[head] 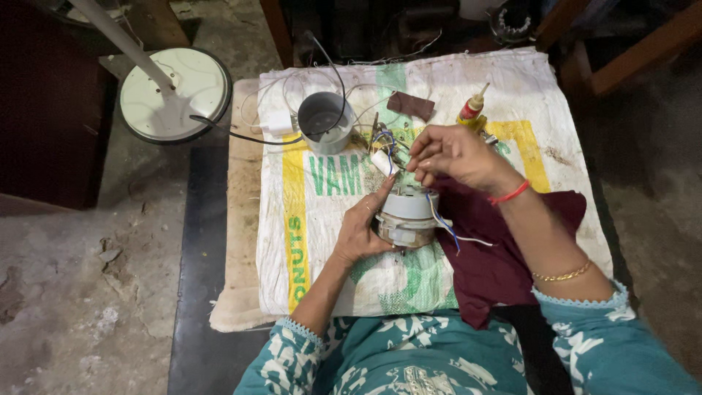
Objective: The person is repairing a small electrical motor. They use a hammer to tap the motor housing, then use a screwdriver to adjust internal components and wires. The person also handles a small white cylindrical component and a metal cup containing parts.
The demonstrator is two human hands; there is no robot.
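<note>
Round grey motor (406,216) trails blue and white wires (443,225).

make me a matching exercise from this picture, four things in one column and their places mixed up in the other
Things:
1. metal cup
2. glue bottle
3. maroon cloth
4. motor

Places:
A. under the right forearm
B. held by the left hand, with the right hand on its wires
C. far side of the sack, left of the hands, a black cable over its rim
D. far side of the sack, just beyond the right hand

Pairs: 1-C, 2-D, 3-A, 4-B
</note>
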